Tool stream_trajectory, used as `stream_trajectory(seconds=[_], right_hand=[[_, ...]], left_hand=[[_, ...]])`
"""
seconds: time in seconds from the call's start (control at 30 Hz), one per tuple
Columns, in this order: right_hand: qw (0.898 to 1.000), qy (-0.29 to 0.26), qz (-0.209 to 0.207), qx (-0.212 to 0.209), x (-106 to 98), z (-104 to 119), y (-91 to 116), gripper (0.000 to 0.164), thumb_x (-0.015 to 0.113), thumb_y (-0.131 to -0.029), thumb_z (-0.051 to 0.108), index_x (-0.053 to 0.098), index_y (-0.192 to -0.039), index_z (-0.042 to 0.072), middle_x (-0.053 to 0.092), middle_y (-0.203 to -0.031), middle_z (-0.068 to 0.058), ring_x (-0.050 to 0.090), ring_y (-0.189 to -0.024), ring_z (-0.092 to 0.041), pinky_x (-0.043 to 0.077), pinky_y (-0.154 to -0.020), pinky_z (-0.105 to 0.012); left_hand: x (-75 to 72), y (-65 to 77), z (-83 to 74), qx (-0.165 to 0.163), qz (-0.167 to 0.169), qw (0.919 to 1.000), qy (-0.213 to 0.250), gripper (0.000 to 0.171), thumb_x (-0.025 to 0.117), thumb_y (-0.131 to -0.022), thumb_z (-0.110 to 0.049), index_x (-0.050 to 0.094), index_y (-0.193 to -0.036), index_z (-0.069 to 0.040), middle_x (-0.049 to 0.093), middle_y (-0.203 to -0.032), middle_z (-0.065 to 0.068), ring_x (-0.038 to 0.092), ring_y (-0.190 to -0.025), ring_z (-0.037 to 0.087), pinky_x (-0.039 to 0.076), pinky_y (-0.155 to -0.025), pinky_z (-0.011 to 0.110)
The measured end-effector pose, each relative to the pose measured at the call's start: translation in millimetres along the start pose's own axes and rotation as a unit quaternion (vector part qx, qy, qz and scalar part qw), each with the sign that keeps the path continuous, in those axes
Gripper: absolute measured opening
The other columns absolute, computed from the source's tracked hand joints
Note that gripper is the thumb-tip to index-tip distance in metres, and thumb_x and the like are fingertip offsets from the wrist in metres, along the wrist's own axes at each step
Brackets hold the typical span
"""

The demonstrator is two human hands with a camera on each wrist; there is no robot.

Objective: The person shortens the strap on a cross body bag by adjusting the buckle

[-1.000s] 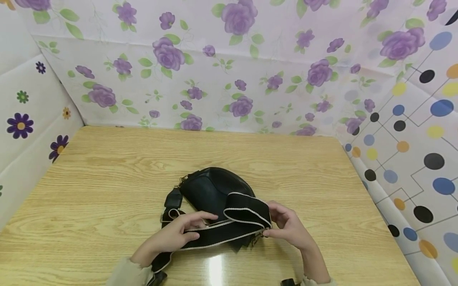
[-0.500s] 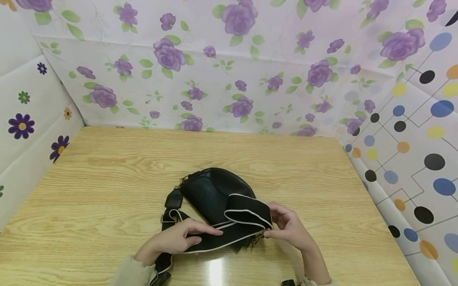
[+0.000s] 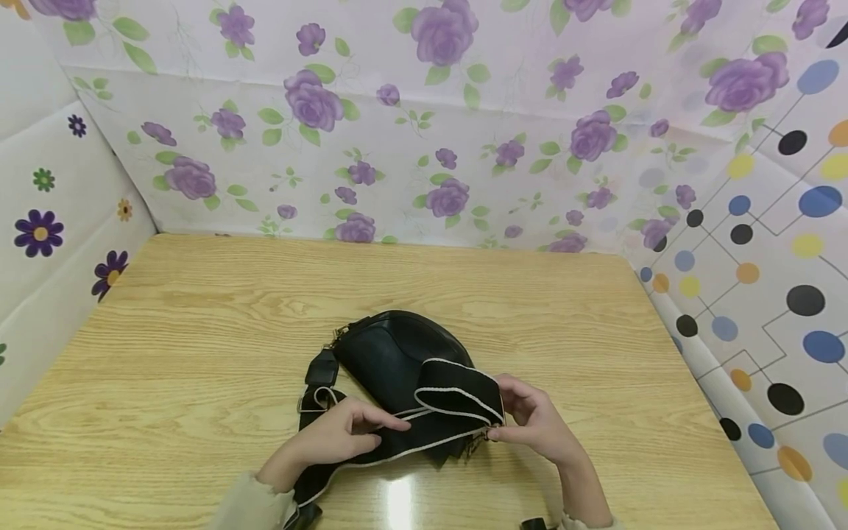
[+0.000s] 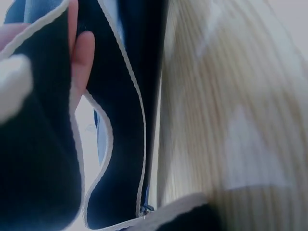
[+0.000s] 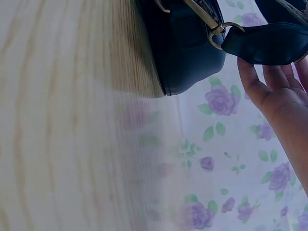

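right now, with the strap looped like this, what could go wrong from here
1. The strap curls into a loose loop by the right hand, so it might twist or spring open.
2. It also runs beneath the left hand, so it could snag or shift when that hand lifts.
3. A clip joins it to the bag, so a hard tug may drag the bag along.

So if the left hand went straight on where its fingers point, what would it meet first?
Most likely the folded loop of the black strap, just ahead; depth is unclear, so the left hand might skim over it.
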State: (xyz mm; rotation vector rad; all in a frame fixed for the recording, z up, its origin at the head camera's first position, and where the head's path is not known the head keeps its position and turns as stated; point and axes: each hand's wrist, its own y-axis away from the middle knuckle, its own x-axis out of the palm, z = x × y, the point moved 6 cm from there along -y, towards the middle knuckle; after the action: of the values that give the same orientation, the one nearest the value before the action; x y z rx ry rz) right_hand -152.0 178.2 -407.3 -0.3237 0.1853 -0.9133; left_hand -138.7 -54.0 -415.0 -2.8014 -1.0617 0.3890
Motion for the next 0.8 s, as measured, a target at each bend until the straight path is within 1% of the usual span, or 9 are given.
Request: stream_trajectory(seconds=[0.07,0.1,0.17,0.2,0.23,0.4,0.53,0.63,0.8], right_hand=[[1.0,-0.001,0.001,0.0,0.3,0.1,-0.1,0.049,0.064,-0.071,-0.017,0.045,-0.116,-0.013,0.053,-0.113,-0.011,0.052,-0.101,-0.02,0.043,-0.085,-0.031],[1.0,-0.001,0.002,-0.001,0.5,0.2,-0.2,0.049,0.064,-0.07,-0.018,0.046,-0.116,-0.012,0.053,-0.114,-0.012,0.052,-0.101,-0.02,0.043,-0.085,-0.031],[1.0,0.003,0.006,-0.007,1.1,0.6,-0.2,0.051,0.063,-0.07,-0.02,0.047,-0.116,-0.011,0.052,-0.114,-0.013,0.052,-0.101,-0.02,0.043,-0.085,-0.031],[1.0,0.004,0.009,-0.011,1.4,0.9,-0.2,0.052,0.062,-0.069,-0.021,0.047,-0.117,-0.01,0.052,-0.114,-0.013,0.052,-0.101,-0.021,0.043,-0.084,-0.031],[1.0,0.007,0.011,-0.014,1.6,1.2,-0.3,0.053,0.062,-0.068,-0.023,0.047,-0.117,-0.009,0.052,-0.114,-0.013,0.052,-0.101,-0.021,0.043,-0.084,-0.031],[0.999,0.014,0.02,-0.029,1.9,2.7,-0.1,0.056,0.06,-0.066,-0.026,0.047,-0.118,-0.008,0.051,-0.114,-0.015,0.051,-0.1,-0.021,0.043,-0.084,-0.031],[0.999,0.024,0.022,-0.038,1.6,4.4,-0.2,0.055,0.062,-0.066,-0.024,0.048,-0.117,-0.008,0.052,-0.113,-0.015,0.051,-0.101,-0.021,0.043,-0.084,-0.031],[0.998,0.032,0.022,-0.046,1.5,5.9,-0.6,0.053,0.064,-0.067,-0.022,0.049,-0.116,-0.007,0.052,-0.113,-0.015,0.05,-0.101,-0.021,0.044,-0.084,-0.031],[0.998,0.036,0.022,-0.049,1.8,6.8,-0.7,0.052,0.064,-0.067,-0.022,0.05,-0.115,-0.007,0.052,-0.114,-0.015,0.05,-0.102,-0.022,0.043,-0.084,-0.032]], left_hand=[[0.4,-0.2,1.9,-0.013,-0.008,0.9999,-0.006,0.024,0.053,-0.086,0.002,0.061,-0.107,0.007,0.056,-0.057,0.01,0.038,-0.049,-0.005,0.036,-0.047,0.013],[0.6,-0.4,3.1,-0.02,-0.013,0.9997,-0.006,0.023,0.055,-0.087,-0.003,0.062,-0.107,0.006,0.061,-0.066,0.011,0.044,-0.055,-0.005,0.04,-0.051,0.014],[0.6,-1.4,5.4,-0.03,-0.024,0.9992,-0.012,0.024,0.057,-0.087,-0.01,0.064,-0.104,0.005,0.066,-0.083,0.012,0.049,-0.062,-0.004,0.042,-0.057,0.016],[0.4,-1.7,6.5,-0.033,-0.028,0.999,-0.012,0.024,0.058,-0.087,-0.011,0.064,-0.103,0.005,0.066,-0.078,0.01,0.044,-0.056,-0.003,0.04,-0.053,0.015],[0.1,-2.0,7.2,-0.035,-0.032,0.9988,-0.011,0.024,0.059,-0.087,-0.012,0.065,-0.103,0.005,0.064,-0.071,0.009,0.039,-0.051,-0.003,0.037,-0.049,0.015],[-2.4,-2.3,5.3,-0.021,-0.045,0.9987,-0.014,0.023,0.062,-0.084,-0.011,0.065,-0.1,0.006,0.066,-0.075,0.011,0.037,-0.049,-0.002,0.036,-0.047,0.015],[-7.7,-0.7,2.4,-0.03,-0.059,0.9977,-0.017,0.024,0.063,-0.084,-0.012,0.065,-0.1,0.006,0.065,-0.096,0.013,0.053,-0.067,0.0,0.044,-0.059,0.018],[-11.0,0.0,0.5,-0.038,-0.063,0.9971,-0.019,0.025,0.063,-0.084,-0.013,0.066,-0.1,0.005,0.065,-0.098,0.012,0.058,-0.082,0.004,0.048,-0.066,0.022],[-13.0,-0.2,-2.2,-0.032,-0.058,0.9976,-0.021,0.025,0.063,-0.084,-0.012,0.065,-0.1,0.007,0.065,-0.097,0.013,0.058,-0.088,0.006,0.049,-0.069,0.024]])
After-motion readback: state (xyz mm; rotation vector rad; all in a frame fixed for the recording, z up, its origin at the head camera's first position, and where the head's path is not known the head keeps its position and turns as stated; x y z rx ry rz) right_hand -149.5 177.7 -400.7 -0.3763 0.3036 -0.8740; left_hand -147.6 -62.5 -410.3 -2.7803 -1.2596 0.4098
